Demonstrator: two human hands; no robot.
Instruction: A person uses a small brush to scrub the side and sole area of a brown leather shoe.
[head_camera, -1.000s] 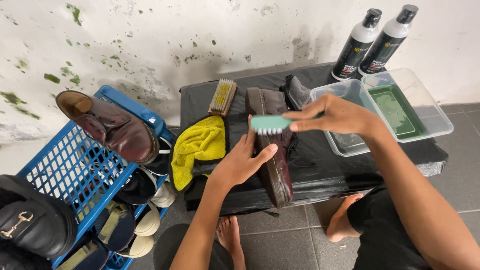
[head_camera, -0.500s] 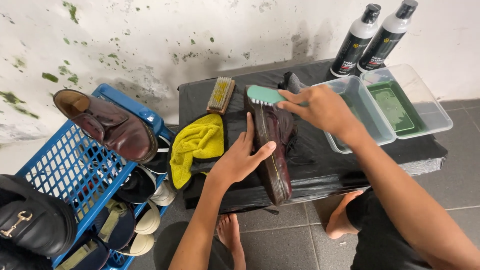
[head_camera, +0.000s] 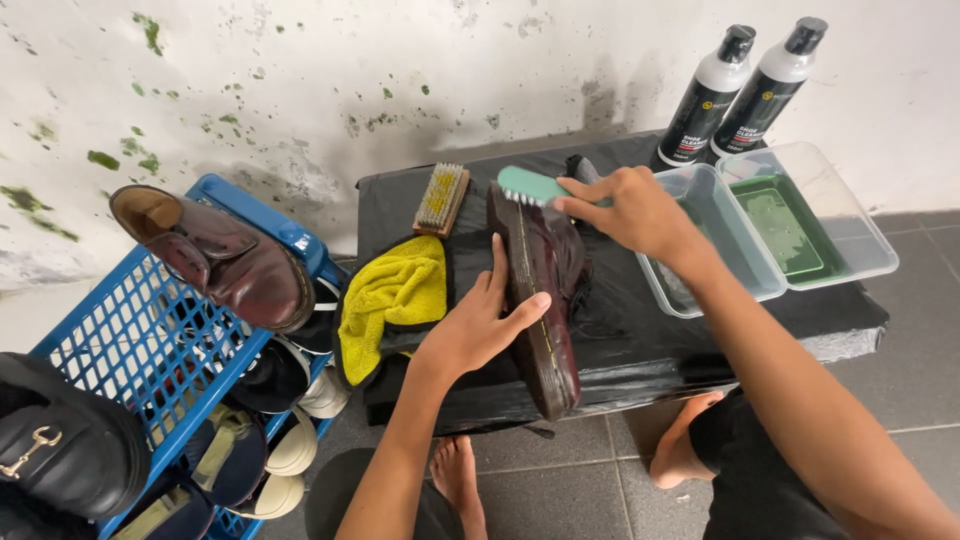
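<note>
A dark brown shoe (head_camera: 548, 300) lies on its side on a low table wrapped in black plastic (head_camera: 640, 350). My left hand (head_camera: 478, 322) presses flat against the shoe's sole edge and steadies it. My right hand (head_camera: 628, 208) grips a teal-backed brush (head_camera: 528, 186), whose bristles rest at the far end of the shoe. A yellow cloth (head_camera: 392, 295) sits just left of my left hand.
A wooden brush (head_camera: 441, 198) lies at the table's back. Two clear plastic tubs (head_camera: 760, 225), one holding a green tray, and two black-and-white bottles (head_camera: 738, 90) stand at the right. A blue crate (head_camera: 165, 345) with several shoes sits at the left, a brown shoe (head_camera: 215, 255) on top.
My right hand has carried the teal brush away from me, from the shoe's middle to its far end. My left hand has stayed on the shoe.
</note>
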